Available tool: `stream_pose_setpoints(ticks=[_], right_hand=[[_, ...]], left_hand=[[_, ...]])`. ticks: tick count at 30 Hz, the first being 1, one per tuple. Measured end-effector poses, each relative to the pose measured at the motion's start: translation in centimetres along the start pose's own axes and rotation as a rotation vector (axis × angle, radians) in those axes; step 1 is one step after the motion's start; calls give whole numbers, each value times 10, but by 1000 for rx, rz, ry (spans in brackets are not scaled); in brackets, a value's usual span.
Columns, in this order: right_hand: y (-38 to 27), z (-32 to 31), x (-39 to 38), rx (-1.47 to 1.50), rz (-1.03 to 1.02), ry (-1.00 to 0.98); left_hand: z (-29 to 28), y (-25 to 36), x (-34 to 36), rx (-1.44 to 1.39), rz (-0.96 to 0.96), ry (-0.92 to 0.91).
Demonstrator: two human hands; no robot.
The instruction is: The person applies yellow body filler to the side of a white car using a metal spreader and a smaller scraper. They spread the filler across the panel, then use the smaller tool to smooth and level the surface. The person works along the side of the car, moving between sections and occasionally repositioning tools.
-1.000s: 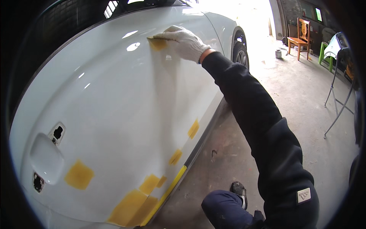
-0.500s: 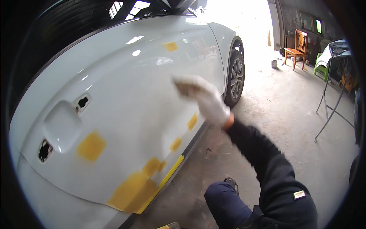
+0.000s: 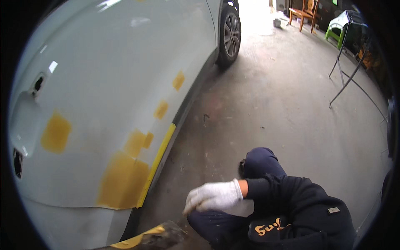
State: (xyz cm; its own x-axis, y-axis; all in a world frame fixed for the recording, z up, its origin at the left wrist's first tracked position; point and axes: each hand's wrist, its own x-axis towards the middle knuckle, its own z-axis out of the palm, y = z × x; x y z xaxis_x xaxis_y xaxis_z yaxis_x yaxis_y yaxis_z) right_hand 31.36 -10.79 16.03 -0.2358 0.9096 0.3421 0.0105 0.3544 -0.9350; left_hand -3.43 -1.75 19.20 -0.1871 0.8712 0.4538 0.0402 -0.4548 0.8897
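My right hand (image 3: 214,196), in a white glove with a dark sleeve behind it, hangs over my bent knee at the lower middle. Its fingers are curled together, and what they grip is hidden or too small to name. Below and left of it, a flat greyish board (image 3: 173,236) with yellow paste (image 3: 139,239) on it reaches in from the lower edge. No left hand shows. Left of the hand stands the pale car door (image 3: 104,96), with several mustard-yellow patches (image 3: 124,179) along its lower part and a strip of yellow tape (image 3: 160,160) at its bottom edge.
The car's front wheel (image 3: 230,36) stands at the upper middle. On the concrete floor (image 3: 271,112), a metal folding stand (image 3: 345,73) is at the right, near a green stool (image 3: 334,35). A wooden chair (image 3: 303,14) and a small can (image 3: 277,23) are farther back.
My right hand has come down and back from in front of the door to above my knee. The view has tipped downward, and more of the board with yellow paste shows.
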Motion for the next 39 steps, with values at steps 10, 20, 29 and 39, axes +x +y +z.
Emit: stream_pose_setpoints(ticks=[10,20,29,39], right_hand=[[39,-43,-3,72,512,565],[65,10,-55,1116,877,797],[-256,22,-105,662,1191,1000],[-406,-54,97,530,630,776]], left_hand=[[70,56,8,70,-341,-482],[46,222,-12,128,-1101,-343],[-51,444,47,-83,-923,-330],[-61,497,16,-95,-623,145]])
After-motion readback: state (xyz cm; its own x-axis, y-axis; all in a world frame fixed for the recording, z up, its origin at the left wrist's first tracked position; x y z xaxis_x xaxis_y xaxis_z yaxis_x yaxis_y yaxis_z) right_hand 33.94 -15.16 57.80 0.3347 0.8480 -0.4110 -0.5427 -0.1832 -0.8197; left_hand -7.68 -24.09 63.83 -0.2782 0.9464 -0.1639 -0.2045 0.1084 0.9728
